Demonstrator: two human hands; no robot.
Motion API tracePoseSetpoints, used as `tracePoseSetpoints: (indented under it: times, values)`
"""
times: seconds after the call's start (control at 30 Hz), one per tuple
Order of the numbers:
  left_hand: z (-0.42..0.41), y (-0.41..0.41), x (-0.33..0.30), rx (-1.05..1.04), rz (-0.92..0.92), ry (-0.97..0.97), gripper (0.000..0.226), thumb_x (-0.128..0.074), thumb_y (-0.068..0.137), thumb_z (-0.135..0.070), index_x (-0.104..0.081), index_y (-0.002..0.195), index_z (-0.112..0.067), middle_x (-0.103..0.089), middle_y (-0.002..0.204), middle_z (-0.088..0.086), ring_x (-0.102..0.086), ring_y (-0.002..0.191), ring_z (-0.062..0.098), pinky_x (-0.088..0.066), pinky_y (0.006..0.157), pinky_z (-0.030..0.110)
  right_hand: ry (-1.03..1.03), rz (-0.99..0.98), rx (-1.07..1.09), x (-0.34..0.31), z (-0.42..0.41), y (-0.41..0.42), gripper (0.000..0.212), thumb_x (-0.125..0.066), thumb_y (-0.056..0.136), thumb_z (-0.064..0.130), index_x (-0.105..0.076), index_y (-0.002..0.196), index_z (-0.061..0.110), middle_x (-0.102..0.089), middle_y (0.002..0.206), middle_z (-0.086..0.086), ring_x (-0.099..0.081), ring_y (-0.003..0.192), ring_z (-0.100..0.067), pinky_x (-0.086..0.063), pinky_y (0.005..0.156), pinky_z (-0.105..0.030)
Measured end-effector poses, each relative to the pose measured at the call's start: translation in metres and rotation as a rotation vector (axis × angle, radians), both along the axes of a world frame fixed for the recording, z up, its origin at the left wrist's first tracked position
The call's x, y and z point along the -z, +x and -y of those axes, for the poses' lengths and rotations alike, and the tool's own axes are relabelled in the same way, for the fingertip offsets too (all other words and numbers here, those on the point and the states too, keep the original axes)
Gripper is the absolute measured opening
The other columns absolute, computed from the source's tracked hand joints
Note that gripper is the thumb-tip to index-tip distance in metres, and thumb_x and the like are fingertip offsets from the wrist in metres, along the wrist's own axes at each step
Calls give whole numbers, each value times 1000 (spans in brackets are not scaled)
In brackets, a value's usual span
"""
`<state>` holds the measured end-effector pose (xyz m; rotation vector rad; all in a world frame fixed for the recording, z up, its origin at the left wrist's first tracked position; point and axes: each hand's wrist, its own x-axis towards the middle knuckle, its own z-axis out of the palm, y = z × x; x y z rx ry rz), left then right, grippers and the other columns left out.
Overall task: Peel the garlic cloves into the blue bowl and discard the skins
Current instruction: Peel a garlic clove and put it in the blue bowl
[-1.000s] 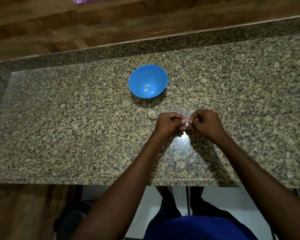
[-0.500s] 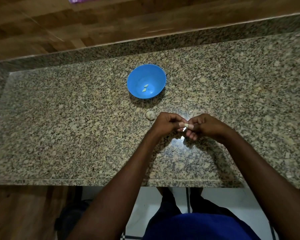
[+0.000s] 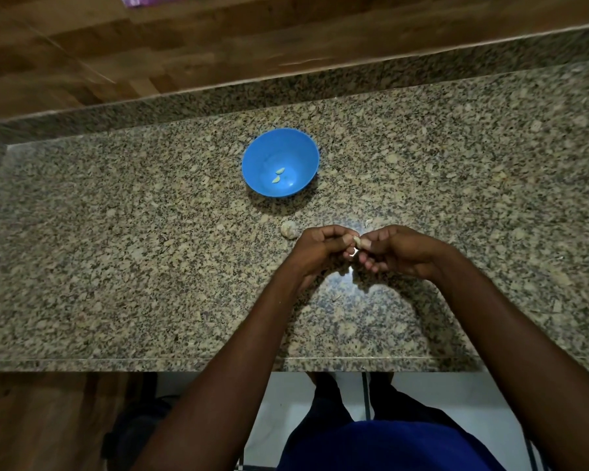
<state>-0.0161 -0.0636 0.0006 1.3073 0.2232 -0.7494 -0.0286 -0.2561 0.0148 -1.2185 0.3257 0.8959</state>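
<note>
Garlic cloves (image 3: pixel 277 175), two peeled, lay in our blue bowl (image 3: pixel 280 162) toward the surface's far edge, while our left hand (image 3: pixel 317 248) and right hand (image 3: pixel 393 249) pinched another clove (image 3: pixel 357 242), fingers clenched, with a remaining garlic piece (image 3: pixel 288 229) still unpeeled.

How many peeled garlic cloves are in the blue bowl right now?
2. Both peeled cloves lie close together on the floor of the blue bowl, one just above the other. None seem hidden; the bowl's whole inside is in view.
</note>
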Motion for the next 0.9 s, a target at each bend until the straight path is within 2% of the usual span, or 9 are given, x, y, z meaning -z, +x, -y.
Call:
tracePoseSetpoints:
  times: [0.07, 0.13, 0.27, 0.37, 0.57, 0.7, 0.83, 0.9]
  values:
    - [3, 0, 1, -19, 50, 51, 12, -66, 93, -4, -76, 88, -10, -68, 75, 13, -61, 62, 16, -54, 58, 24, 12, -48, 79, 0, -2, 1, 20, -50, 100, 2, -66, 103, -10, -69, 83, -17, -66, 63, -18, -58, 58, -25]
    - [7, -2, -1, -63, 93, 118, 9, -68, 92, -7, -76, 86, -8, -68, 74, 15, -60, 60, 18, -53, 57, 25, -28, -62, 175, 2, -7, 0, 16, -54, 98, 1, -67, 97, -8, -71, 82, -18, -66, 64, -19, -58, 59, -25]
    - [17, -8, -7, -148, 186, 214, 6, -69, 90, -2, -72, 85, -2, -68, 65, 8, -60, 52, 12, -53, 54, 21, -126, -44, 451, 8, -21, -6, 12, -56, 93, -8, -67, 91, -4, -70, 77, -18, -68, 60, -19, -57, 54, -24]
    - [20, -7, -5, -155, 257, 290, 5, -68, 89, 0, -71, 88, 4, -67, 67, 8, -61, 51, 8, -52, 51, 19, -83, -88, 591, 6, -27, -9, 16, -52, 94, -10, -64, 86, -5, -70, 72, -18, -70, 64, -24, -59, 56, -26]
    - [15, -8, -4, -133, 235, 285, 8, -69, 92, -6, -71, 84, -4, -65, 67, 15, -57, 52, 18, -51, 53, 27, -121, -37, 578, 2, -26, -11, 6, -62, 91, -6, -67, 90, -8, -71, 76, -19, -71, 69, -25, -61, 64, -27]
    - [10, -7, 2, -97, 228, 287, 10, -70, 92, -11, -72, 83, -7, -65, 70, 21, -57, 59, 26, -53, 61, 40, -135, 16, 535, 0, -26, -14, 6, -66, 89, -4, -68, 91, -9, -72, 74, -19, -71, 66, -25, -62, 66, -28]
    - [8, -6, 3, -102, 204, 294, 10, -68, 93, -11, -72, 86, -6, -66, 70, 18, -58, 61, 27, -53, 65, 46, -134, 51, 517, 3, -27, -15, 9, -60, 91, -11, -68, 91, -9, -73, 75, -19, -72, 70, -27, -63, 70, -30]
    - [6, -5, 2, -131, 173, 283, 9, -67, 93, -11, -72, 86, -6, -66, 69, 16, -58, 58, 25, -54, 68, 49, -134, 61, 526, 4, -26, -15, 10, -59, 91, -12, -68, 95, -9, -73, 77, -18, -73, 69, -24, -63, 66, -28]
